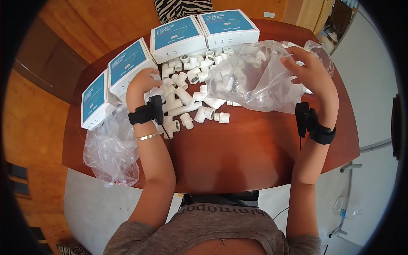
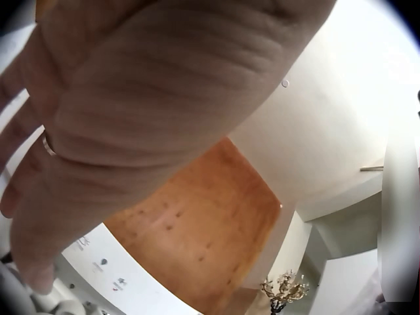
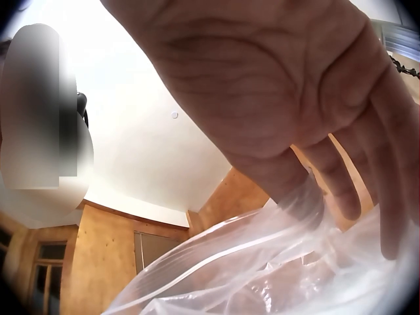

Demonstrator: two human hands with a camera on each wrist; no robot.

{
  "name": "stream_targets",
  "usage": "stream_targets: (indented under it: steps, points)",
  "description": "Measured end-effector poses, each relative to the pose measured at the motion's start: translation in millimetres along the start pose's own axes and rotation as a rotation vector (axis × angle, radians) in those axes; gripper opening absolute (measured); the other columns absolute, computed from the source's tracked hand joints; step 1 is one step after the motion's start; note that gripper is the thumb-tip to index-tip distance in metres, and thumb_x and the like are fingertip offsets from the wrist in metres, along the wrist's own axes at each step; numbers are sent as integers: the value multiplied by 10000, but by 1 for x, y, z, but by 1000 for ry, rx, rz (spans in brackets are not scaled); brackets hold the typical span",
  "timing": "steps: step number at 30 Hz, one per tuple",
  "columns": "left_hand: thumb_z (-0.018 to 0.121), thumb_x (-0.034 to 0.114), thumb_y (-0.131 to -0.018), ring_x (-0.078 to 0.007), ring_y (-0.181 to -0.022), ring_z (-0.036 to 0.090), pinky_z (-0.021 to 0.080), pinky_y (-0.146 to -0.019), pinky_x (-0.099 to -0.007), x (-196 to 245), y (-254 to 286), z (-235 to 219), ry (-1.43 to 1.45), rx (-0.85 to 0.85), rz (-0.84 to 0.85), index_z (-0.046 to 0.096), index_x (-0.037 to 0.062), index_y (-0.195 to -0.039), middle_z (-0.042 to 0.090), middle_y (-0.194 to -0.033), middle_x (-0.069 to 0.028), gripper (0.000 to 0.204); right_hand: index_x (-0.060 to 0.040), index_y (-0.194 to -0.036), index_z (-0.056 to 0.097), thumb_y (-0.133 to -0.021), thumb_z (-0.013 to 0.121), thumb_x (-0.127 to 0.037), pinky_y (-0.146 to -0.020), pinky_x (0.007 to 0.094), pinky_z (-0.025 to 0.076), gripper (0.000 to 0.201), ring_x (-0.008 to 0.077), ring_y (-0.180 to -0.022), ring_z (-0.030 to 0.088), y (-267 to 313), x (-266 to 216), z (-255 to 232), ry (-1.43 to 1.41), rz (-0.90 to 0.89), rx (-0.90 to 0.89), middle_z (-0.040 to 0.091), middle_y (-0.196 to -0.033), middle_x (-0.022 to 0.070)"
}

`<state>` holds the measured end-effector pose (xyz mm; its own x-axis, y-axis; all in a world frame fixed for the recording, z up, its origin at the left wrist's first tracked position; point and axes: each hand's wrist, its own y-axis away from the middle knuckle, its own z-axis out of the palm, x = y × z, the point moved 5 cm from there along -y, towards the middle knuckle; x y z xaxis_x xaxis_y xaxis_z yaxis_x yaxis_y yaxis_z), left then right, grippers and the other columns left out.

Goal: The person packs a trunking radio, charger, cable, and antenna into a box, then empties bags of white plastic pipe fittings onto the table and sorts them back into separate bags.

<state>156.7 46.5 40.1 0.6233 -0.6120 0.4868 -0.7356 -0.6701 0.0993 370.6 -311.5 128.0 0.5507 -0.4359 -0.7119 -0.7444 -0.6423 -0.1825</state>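
My left hand (image 1: 146,80) reaches over the left side of a pile of white plastic pipe fittings (image 1: 185,96), its fingers loosely bent and thumb apart. In the left wrist view the thumb tip comes right down at some fittings (image 2: 69,307), and a ring (image 2: 48,144) shows on one finger. My right hand (image 1: 309,70) is at the far right side of a large clear plastic bag (image 1: 267,80), with fingers long and spread. In the right wrist view the bag's film (image 3: 262,275) overlaps the thumb, while the fingers hang loosely against it. Several fittings show through the bag.
Blue and white boxes (image 1: 176,38) stand in an arc behind and left of the fittings. Another crumpled clear bag (image 1: 111,148) lies at the table's left edge, beside my left forearm. The brown table (image 1: 229,157) has a curved front edge near my body.
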Motion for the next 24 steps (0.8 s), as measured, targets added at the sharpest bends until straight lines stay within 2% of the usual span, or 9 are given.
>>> stream_targets:
  steps: [2,4,11,13,14,17,19,20,24]
  points:
    - [746,208,-743,-147,-807,572,471,-668,-284,-20,0,-2,-27,-16,-101,617,95,-1167,645,-919,-52,458,-14,-1096,602,-866,620,-309,-608,286,515,374,145,-737,639,0,2,1,-9,21,-2,635,-906,84]
    - [765,193,-729,-133,-756,555,455,-621,-271,-33,1,4,94,-165,-179,621,120,-1160,629,-923,-40,460,-16,-1089,604,-865,620,-314,-613,287,517,374,146,-741,637,2,1,0,-6,25,-4,630,-922,82]
    - [763,165,-739,-101,-706,532,438,-594,-252,-41,-2,3,131,-202,-199,641,100,-1104,600,-899,-13,390,-13,-1067,603,-873,611,-315,-603,285,516,359,144,-733,631,6,-5,2,20,-15,-9,619,-936,84]
    - [760,147,-740,-95,-691,528,435,-604,-239,-27,-2,-1,105,-203,20,648,81,-1069,591,-879,1,353,-9,-1054,606,-874,609,-309,-614,291,512,350,149,-729,630,9,-8,3,12,-29,1,621,-918,88]
    - [760,147,-740,-95,-691,528,435,-604,-239,-22,1,-2,105,-203,23,648,81,-1069,591,-879,1,353,-5,-1042,609,-874,607,-304,-624,297,508,342,155,-726,629,9,-10,3,3,-44,10,623,-900,92]
    - [745,142,-739,-116,-733,546,447,-622,-272,15,20,-13,263,-128,196,678,84,-1026,592,-807,-7,300,3,-1019,615,-869,613,-294,-662,320,495,333,182,-722,628,9,-12,6,46,-70,-9,628,-835,109]
    - [723,140,-769,-96,-742,568,454,-631,-252,56,38,-21,520,-138,454,677,71,-1047,625,-854,-12,290,3,-1025,617,-865,616,-291,-678,334,489,334,196,-729,631,10,-15,9,53,-80,-15,636,-827,122]
    - [723,140,-769,-96,-742,568,454,-631,-252,74,47,-24,520,-134,455,677,71,-1047,625,-854,-12,290,4,-1030,620,-862,619,-287,-694,347,483,336,209,-737,634,10,-17,11,59,-90,-22,645,-818,134]
    - [686,174,-842,-76,-699,612,483,-588,-219,145,68,3,597,-459,512,669,-1,-1044,669,-891,-35,268,7,-1052,619,-859,625,-281,-690,368,484,346,222,-744,640,8,-21,21,80,-213,-21,659,-848,160]
